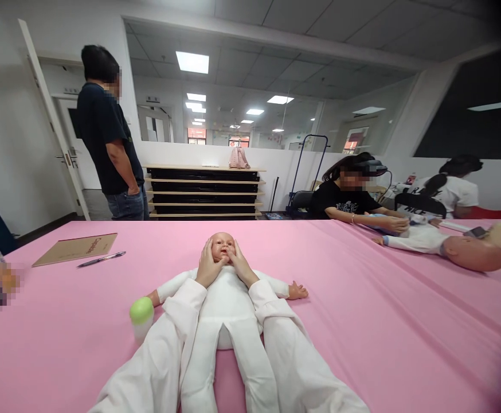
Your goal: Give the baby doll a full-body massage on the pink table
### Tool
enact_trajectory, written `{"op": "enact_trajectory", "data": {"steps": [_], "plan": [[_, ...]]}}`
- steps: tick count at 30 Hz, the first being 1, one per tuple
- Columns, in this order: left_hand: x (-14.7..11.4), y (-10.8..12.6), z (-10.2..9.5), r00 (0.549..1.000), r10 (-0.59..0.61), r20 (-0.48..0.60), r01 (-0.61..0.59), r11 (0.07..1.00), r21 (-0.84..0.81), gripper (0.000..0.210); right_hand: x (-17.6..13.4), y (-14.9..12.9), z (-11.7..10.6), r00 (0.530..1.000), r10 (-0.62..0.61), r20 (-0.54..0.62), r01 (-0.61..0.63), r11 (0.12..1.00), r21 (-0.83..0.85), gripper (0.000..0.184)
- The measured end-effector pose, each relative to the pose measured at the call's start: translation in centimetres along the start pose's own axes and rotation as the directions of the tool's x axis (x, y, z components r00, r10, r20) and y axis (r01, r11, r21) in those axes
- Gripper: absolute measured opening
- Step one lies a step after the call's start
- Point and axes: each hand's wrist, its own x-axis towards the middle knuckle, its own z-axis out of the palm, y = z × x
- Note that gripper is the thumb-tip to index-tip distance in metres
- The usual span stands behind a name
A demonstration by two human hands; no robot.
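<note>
A baby doll (227, 301) in a white suit lies on its back in front of me, head away from me and arms spread out. My left hand (210, 268) rests along the left side of the doll's head, fingers stretched out over its cheek. On the other side, my right hand (242, 267) lies against the opposite cheek with its fingers extended. Both thumbs point inward near the doll's mouth and chin. Between them the doll's face (222, 244) shows. A bottle with a green cap (141, 311) stands by the doll's hand, left of my left sleeve.
A pink cloth (362, 332) covers the table. On the left lie a brown notebook (76, 249) and a pen (101, 259). At the right, a person in black (347, 198) handles another doll (469, 252). Another person (108, 132) stands beyond the table at left.
</note>
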Motion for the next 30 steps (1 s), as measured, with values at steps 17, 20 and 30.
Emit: {"op": "enact_trajectory", "data": {"steps": [17,20,30], "plan": [[0.2,-0.9,-0.1,0.997,-0.074,-0.003,0.074,0.996,-0.047,0.094,-0.9,0.5,-0.6,0.992,-0.067,0.103,0.035,0.958,0.286,0.096],[0.2,-1.0,-0.2,0.998,-0.067,0.01,0.068,0.995,-0.078,0.09,-0.9,0.5,-0.6,0.994,-0.067,0.084,0.044,0.967,0.25,0.092],[0.3,-1.2,-0.4,0.995,-0.097,0.016,0.099,0.968,-0.232,0.06,-0.5,0.6,-0.6,0.997,-0.048,0.059,0.026,0.946,0.323,0.084]]}}
